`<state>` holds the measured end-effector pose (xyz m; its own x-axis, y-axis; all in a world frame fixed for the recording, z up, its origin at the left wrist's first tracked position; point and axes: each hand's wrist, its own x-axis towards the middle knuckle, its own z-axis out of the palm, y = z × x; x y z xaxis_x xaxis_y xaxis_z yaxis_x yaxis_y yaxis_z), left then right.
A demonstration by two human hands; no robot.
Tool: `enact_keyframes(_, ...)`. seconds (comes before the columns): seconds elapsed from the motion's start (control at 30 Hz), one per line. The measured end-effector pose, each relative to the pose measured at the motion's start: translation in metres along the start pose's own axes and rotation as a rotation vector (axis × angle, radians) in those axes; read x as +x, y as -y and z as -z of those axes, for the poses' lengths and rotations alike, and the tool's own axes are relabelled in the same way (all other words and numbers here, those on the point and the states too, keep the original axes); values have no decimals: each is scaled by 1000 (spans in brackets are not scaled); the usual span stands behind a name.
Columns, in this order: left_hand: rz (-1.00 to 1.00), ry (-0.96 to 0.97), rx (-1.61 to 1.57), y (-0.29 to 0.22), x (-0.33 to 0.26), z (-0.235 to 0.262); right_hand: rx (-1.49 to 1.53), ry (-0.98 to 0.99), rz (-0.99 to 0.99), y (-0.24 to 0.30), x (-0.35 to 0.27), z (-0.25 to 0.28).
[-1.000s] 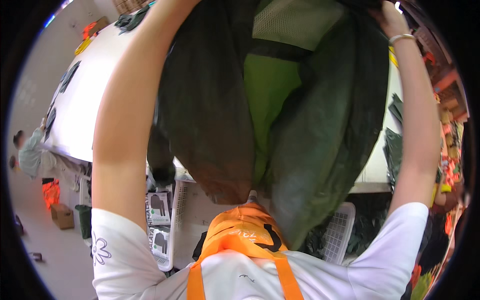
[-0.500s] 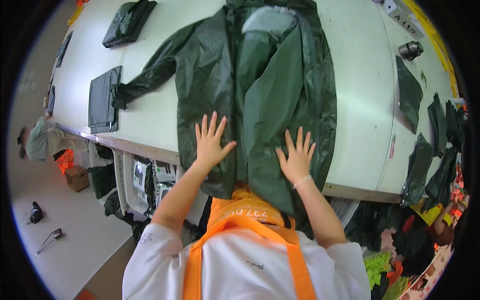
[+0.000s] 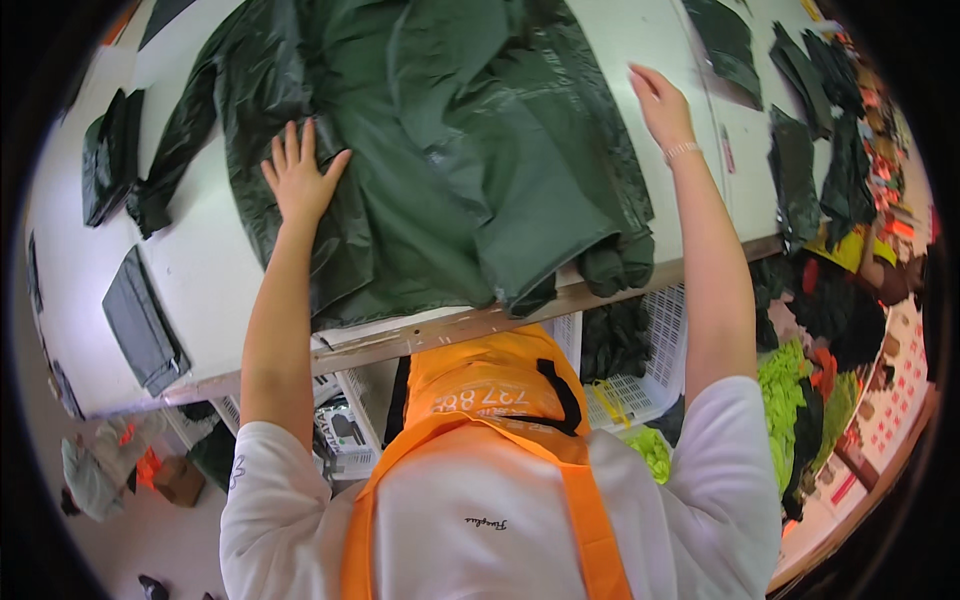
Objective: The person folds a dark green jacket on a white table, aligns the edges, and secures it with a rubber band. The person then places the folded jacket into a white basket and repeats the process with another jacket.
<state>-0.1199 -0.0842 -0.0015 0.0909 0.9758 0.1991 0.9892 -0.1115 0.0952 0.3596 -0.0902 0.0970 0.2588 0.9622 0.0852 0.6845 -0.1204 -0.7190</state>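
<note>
A dark green rain jacket lies spread over the white table, its lower edge near the table's front. My left hand rests flat on the left part of the jacket, fingers spread. Off the jacket's right edge, my right hand is above the table with its fingers loosely bent and nothing visible in them. A wide green panel with a sleeve-like end lies over the jacket's right side, near the front edge. One sleeve stretches out to the left.
Folded dark garments and a flat folded piece lie on the left of the table. Dark cut pieces and a pink pen-like item lie to the right. White baskets stand below; bright yellow-green cloth hangs at right.
My right hand has left the garment and moved off to the right. The green panel is spread wider to the right. My left hand stays flat on the jacket, and the view has shifted.
</note>
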Motion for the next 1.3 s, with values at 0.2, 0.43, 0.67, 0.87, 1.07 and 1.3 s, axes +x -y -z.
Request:
enact_keyframes(0.2,-244,-97,-747,-140,-41,100,-521,-30,-413,-154,-124,106)
enact_keyframes(0.43,-78,1255,-1346,-313,-134,165,-623,-234,-219,-256,-68,118)
enact_keyframes(0.67,1029,1233,-1655,-385,-129,100,-685,-159,-269,-222,-23,130)
enact_keyframes(0.87,886,1035,-1416,-416,-145,59,-545,-95,35,-261,-10,134)
enact_keyframes(1.07,475,604,-991,-437,-157,61,52,393,182,-160,-99,120)
enact_keyframes(1.3,117,185,-790,-441,-157,68,81,380,432,-136,-152,102)
